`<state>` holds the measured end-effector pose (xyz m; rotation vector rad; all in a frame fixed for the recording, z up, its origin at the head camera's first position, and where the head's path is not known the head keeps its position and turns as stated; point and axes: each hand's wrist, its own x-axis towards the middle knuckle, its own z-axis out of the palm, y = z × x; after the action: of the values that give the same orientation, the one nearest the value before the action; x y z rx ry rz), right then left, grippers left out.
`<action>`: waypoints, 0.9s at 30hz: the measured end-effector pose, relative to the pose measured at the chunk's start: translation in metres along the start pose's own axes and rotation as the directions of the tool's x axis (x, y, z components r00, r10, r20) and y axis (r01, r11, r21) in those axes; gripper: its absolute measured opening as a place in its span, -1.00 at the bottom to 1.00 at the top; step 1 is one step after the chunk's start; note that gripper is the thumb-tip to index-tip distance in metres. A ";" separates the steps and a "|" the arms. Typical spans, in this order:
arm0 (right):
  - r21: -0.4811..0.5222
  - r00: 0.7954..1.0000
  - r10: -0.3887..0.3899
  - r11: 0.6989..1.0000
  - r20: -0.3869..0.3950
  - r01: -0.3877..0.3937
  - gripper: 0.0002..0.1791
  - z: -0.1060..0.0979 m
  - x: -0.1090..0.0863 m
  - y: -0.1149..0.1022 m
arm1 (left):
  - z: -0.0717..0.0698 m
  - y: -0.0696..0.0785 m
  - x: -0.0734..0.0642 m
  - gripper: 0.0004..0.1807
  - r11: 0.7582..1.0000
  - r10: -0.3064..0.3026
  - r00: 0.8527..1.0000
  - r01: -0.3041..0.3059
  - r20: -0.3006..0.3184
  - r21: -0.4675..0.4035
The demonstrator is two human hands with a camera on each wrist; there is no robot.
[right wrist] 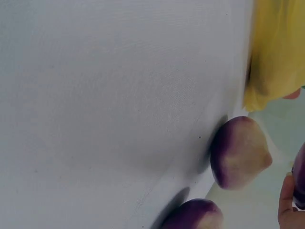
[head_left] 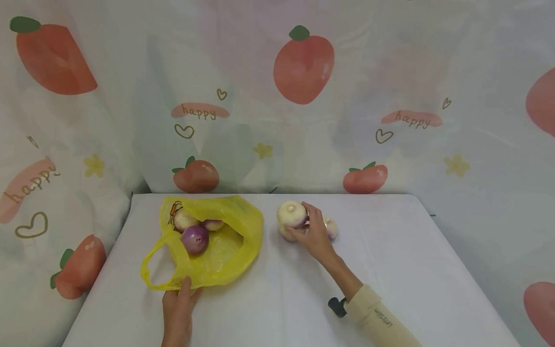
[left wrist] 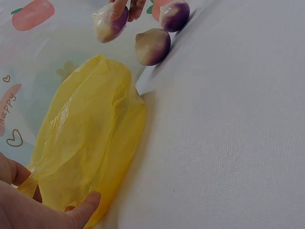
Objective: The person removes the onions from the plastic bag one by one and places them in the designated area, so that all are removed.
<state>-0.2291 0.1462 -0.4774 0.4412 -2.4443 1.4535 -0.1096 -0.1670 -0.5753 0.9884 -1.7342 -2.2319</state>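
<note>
On my head feed I count six purple-and-white bulbs (head_left: 291,213): three showing inside one yellow bag (head_left: 252,226), one in the right hand (head_left: 318,238), and two on the one white table (head_left: 390,255). I can't tell whether the bag hides more. I have two hands in view, counting the left hand (head_left: 177,306), plus one beige sleeve (head_left: 381,320) and one black device (head_left: 336,307). Across the printed cloth (head_left: 256,58) I make out seven red fruits (head_left: 303,70), three yellow flowers (head_left: 263,150) and three "happy" labels (head_left: 200,111).
</note>
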 end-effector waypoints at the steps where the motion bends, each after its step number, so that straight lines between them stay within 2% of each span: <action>1: -0.006 1.000 -0.006 1.000 -0.002 0.006 -0.13 -0.002 0.000 0.002 | 0.000 0.000 0.000 -0.41 1.000 -0.002 1.000 0.002 -0.002 -0.001; 5: -0.006 1.000 0.004 1.000 -0.023 -0.004 -0.13 -0.010 0.001 0.009 | 0.000 0.001 -0.001 -0.41 1.000 -0.008 1.000 0.008 -0.005 0.001; 16: -0.083 0.995 0.052 0.995 -0.081 -0.059 -0.08 -0.032 0.001 0.021 | 0.000 0.002 -0.002 -0.43 1.000 -0.010 1.000 0.010 -0.012 0.007; 23: -0.060 0.988 0.120 0.990 -0.098 -0.126 -0.07 -0.045 -0.001 0.030 | 0.000 0.002 -0.002 -0.42 1.000 -0.008 1.000 0.008 -0.010 0.008; 27: -0.055 0.986 0.106 0.992 -0.127 -0.114 -0.09 -0.051 -0.002 0.034 | 0.000 0.003 -0.003 -0.42 1.000 -0.006 1.000 0.006 -0.007 0.008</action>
<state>-0.2363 0.2071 -0.4814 0.1994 -2.4411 1.3972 -0.1080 -0.1669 -0.5718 1.0037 -1.7402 -2.2243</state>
